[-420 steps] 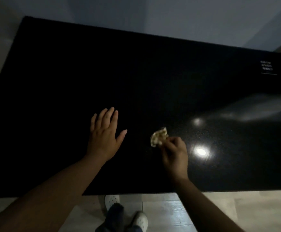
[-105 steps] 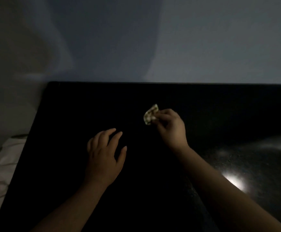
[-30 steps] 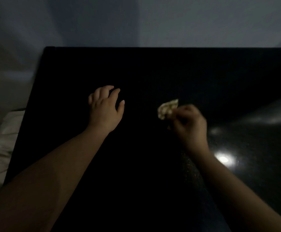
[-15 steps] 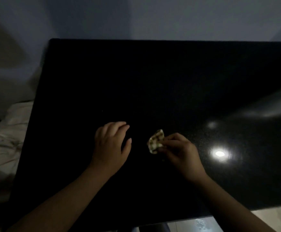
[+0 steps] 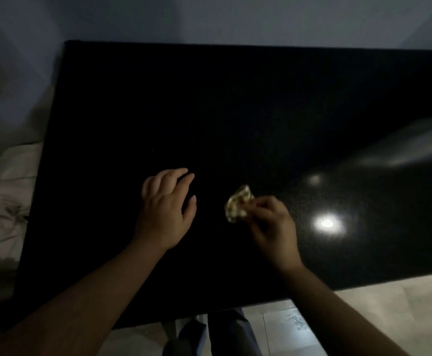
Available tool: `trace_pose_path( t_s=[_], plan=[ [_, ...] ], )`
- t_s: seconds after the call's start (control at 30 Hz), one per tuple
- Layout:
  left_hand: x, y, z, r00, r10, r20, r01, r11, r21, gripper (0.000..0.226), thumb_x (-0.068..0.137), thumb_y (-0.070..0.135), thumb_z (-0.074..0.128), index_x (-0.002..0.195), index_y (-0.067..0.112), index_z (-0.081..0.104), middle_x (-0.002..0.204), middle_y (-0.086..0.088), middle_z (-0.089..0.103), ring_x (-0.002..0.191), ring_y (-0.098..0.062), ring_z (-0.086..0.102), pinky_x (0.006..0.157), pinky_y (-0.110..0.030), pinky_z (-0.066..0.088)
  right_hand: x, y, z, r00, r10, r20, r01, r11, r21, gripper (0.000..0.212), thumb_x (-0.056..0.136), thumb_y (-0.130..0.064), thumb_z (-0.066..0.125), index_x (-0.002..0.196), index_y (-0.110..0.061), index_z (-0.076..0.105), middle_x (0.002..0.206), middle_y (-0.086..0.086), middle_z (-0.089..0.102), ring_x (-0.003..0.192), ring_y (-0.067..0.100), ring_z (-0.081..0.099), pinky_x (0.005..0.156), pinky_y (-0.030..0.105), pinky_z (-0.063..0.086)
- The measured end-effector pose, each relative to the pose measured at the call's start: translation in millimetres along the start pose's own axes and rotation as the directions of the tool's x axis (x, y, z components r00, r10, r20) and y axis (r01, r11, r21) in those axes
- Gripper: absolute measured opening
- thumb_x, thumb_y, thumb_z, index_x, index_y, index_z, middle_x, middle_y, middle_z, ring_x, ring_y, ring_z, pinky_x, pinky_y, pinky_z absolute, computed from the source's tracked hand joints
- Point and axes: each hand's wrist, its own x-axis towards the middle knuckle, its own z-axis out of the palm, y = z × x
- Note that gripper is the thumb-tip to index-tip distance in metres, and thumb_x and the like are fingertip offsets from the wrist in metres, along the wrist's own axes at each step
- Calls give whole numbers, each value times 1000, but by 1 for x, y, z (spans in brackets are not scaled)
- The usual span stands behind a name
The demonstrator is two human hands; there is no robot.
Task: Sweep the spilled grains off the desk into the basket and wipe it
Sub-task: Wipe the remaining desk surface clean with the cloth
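Grains are not seen on the desk [image 5: 235, 111] — wiping is judged unfinished. A cloth [image 5: 238, 203] is pinched by the right hand [image 5: 274, 227]; at its nine o'clock, the left hand [image 5: 166, 211] is loosely spread.

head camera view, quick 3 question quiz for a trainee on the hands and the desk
1. True or false: the left hand holds nothing.
2. What does the right hand pinch? A) a cloth B) a brush C) a cup
3. Fill in: the bright glare spot on the desk lies to the ___ of the right hand.
Key: 1 true; 2 A; 3 right.
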Motion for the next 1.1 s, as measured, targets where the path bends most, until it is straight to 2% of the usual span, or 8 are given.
trace_pose_path(
  t_s=[0.13, 0.27, 0.33, 0.4, 0.57, 0.73, 0.87, 1.1],
  plan=[
    [1, 2, -1, 999, -27, 34, 26, 999, 34, 47, 92, 39, 40, 131, 18, 52, 137, 0, 47, 127, -21, 37, 108, -44, 27, -29, -15, -12, 991, 61, 121, -77, 989, 128, 19, 82, -10, 72, 97, -21, 75, 93, -12, 61, 85, 4, 61, 72, 21, 50],
    [0, 3, 0, 999, -29, 36, 28, 999, 33, 45, 93, 38, 42, 133, 19, 50, 138, 1, 44, 129, -20, 35, 110, -44, 25, 15, -4, -33, 968, 160, -195, -162, 987, 5, 10, 84, -11, 70, 92, -14, 75, 90, -9, 57, 81, 6, 59, 68, 10, 42],
    [0, 3, 0, 999, -18, 33, 17, 999, 39, 48, 92, 40, 38, 133, 18, 50, 138, 1, 44, 129, -21, 35, 110, -43, 25, 34, 10, -31, 946, 234, -225, -248, 968, -35, 13, 86, -15, 69, 97, -15, 75, 94, -9, 56, 90, 14, 60, 70, 11, 39],
    [1, 4, 1, 999, -10, 33, 9, 999, 35, 49, 91, 40, 37, 133, 18, 50, 138, 0, 45, 128, -22, 36, 109, -44, 26, 32, 16, -20, 950, 241, -197, -259, 964, -69, 15, 86, -17, 68, 99, -17, 74, 95, -9, 56, 93, 18, 60, 73, 15, 40],
    [0, 5, 0, 999, -25, 19, 24, 997, 79, 48, 91, 39, 39, 133, 19, 50, 138, 0, 45, 128, -23, 36, 109, -44, 26, -49, -5, 1, 998, 41, -49, -46, 995, -87, 24, 83, -14, 70, 105, -24, 72, 99, -7, 58, 89, 11, 54, 74, 17, 42],
    [-2, 16, -2, 997, -36, 65, 21, 974, 224, 44, 93, 32, 45, 133, 14, 49, 138, -5, 46, 124, -28, 40, 104, -46, 26, -72, -18, -21, 982, 123, 144, -155, 958, 241, 12, 85, -16, 70, 92, -24, 75, 88, -11, 59, 75, 9, 62, 67, 29, 53],
    [-33, 25, -17, 998, -55, 3, 53, 980, 189, 39, 92, 27, 51, 127, 11, 54, 130, -7, 51, 119, -29, 44, 102, -45, 30, -40, 5, -38, 978, 172, -121, -169, 985, 32, 14, 87, -16, 69, 100, -15, 74, 95, -6, 59, 85, 14, 61, 73, 29, 53],
    [-135, 35, -22, 989, -136, -57, 138, 990, 33, 43, 92, 33, 40, 121, 9, 59, 121, -11, 57, 112, -31, 49, 94, -44, 37, -114, -4, -6, 999, 3, -52, -9, 994, -113, 25, 88, -17, 66, 112, -22, 69, 106, -2, 58, 95, 10, 50, 77, 19, 44]
  ],
)
